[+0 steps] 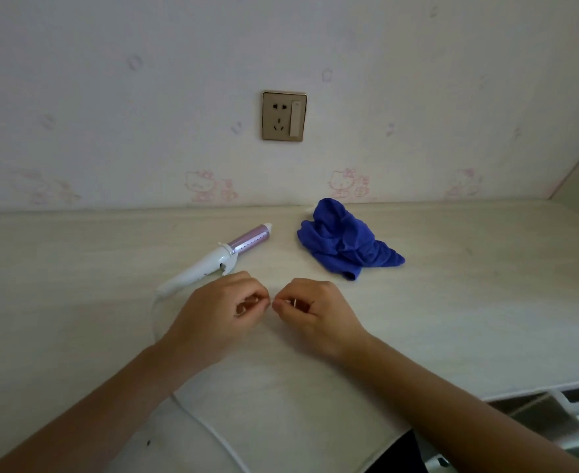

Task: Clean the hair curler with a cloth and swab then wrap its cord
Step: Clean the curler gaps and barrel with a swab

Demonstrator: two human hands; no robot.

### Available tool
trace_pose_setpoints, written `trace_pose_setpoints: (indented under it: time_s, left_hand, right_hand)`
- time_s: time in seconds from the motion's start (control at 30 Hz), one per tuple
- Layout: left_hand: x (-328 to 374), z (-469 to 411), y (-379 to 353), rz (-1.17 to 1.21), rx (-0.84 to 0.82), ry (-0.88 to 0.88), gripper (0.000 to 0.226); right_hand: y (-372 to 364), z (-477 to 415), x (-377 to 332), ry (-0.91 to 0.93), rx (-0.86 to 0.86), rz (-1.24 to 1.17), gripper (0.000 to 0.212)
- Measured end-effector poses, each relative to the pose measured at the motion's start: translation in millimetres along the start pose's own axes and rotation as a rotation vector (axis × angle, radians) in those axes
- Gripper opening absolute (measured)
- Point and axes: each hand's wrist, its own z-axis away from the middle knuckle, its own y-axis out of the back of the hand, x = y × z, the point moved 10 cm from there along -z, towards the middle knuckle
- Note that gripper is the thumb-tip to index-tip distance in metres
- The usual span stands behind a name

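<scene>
Head view: the left hand and right hand rest curled on the pale wooden bench, fingertips almost touching. I cannot tell if they pinch anything. The white-and-pink plastic hair curler lies just behind the left hand, its thin white cord looping near. The crumpled blue cloth sits to its right.

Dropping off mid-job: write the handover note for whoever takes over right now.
Left hand and right hand: fingers curled, tips nearly meeting over the table; a white sliver in the right, perhaps the swab, too small to tell.
Hair curler lies beyond the left hand, cord loose. Blue cloth crumpled to its right, apart from both hands.
Done: wiping cannot be judged. Left: cord wrapping, at least.
</scene>
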Motion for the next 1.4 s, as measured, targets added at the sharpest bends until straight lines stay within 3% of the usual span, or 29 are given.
trace_pose_setpoints:
  time_s: [0.43, 0.93, 1.1, 1.27, 1.4]
  left_hand:
    - [-6.0, 4.4, 7.1, -0.048, 0.070, 0.054, 0.018]
    - [-6.7, 7.2, -3.4, -0.306, 0.157, 0.125, 0.027]
    - [-18.1, -2.3, -5.5, -0.143, -0.007, 0.159, 0.020]
    - [-24.3, -2.8, -1.8, -0.013, -0.136, 0.134, 0.014]
    - [-29.2, -0.9, -0.3, 0.122, -0.109, 0.180, 0.034]
  right_hand:
    - [-1.1, -0.4, -8.5, 0.025, 0.133, 0.125, 0.033]
    - [-18.5, 3.1, 9.3, -0.149, 0.156, 0.227, 0.039]
    - [-15.2, 1.8, 11.8, -0.123, 0.087, 0.122, 0.037]
    - [-27.3, 6.3, -5.5, 0.032, -0.005, -0.022, 0.019]
    - [-21.7, 5.8, 2.8, 0.037, 0.049, -0.081, 0.021]
